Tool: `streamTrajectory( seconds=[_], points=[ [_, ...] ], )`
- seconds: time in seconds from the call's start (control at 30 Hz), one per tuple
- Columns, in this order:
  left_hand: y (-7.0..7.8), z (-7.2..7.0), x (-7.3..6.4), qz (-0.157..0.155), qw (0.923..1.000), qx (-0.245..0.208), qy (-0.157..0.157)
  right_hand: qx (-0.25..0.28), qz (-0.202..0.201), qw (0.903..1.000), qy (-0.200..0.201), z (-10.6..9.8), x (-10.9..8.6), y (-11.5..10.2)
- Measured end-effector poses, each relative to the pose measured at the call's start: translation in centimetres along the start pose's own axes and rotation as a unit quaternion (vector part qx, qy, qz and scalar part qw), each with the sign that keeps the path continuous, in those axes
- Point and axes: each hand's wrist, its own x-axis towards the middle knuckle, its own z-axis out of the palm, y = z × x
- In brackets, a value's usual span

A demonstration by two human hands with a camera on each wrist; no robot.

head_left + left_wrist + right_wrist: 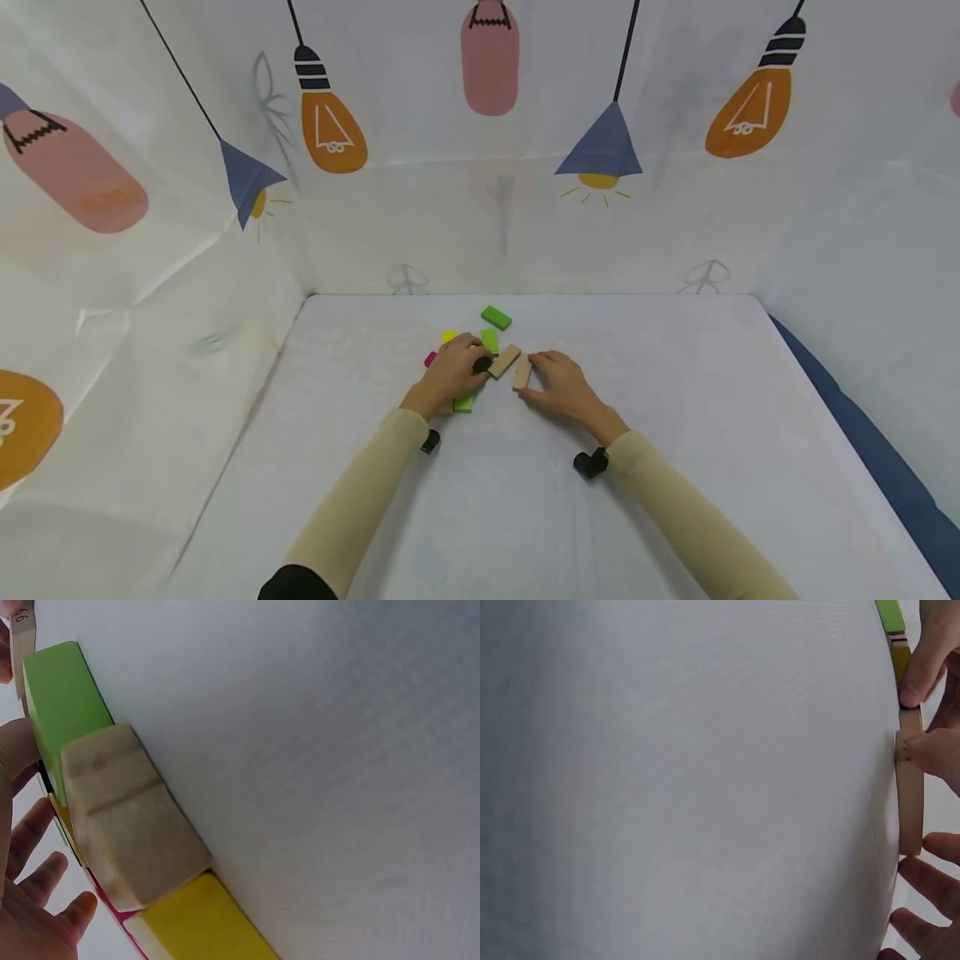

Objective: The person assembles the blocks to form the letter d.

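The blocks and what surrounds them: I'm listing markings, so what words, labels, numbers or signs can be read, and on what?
"66" or "99", depending which way up: end of a plain wooden block, left wrist view.
Dark marks, too blurred to read: end of a pale block, right wrist view.
No other readable text.

Passable at far right of the table (720, 367) and between the sleeves (367, 492); blocked left of the right hand (566, 390) by wooden blocks (505, 362), then left hand (452, 372).
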Motion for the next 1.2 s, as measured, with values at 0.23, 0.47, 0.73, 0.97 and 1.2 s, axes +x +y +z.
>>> streamTrajectory(
  seconds=[0.23,0.47,0.73,0.97,1.2],
  points=[
    [1.3,-0.3,0.1,0.015,0.9999,0.008,-0.002,0.028,-0.011,0.9995,0.007,-0.2,-0.4,0.4],
    [2.0,-0.5,0.5,0.040,0.9989,-0.008,-0.025,0.040,-0.021,0.9989,-0.009,-0.3,-0.4,0.7],
    [2.5,0.4,1.6,0.044,0.9982,0.009,-0.039,0.058,-0.014,0.9976,-0.036,-1.1,-1.6,1.4],
    [3.3,0.7,2.1,0.034,0.9980,0.033,-0.042,0.084,-0.009,0.9959,-0.034,-2.0,-2.6,1.7],
    [5.1,0.3,2.0,0.029,0.9946,0.091,-0.040,0.081,0.021,0.9965,-0.011,-2.8,-3.8,1.8]
  ],
)
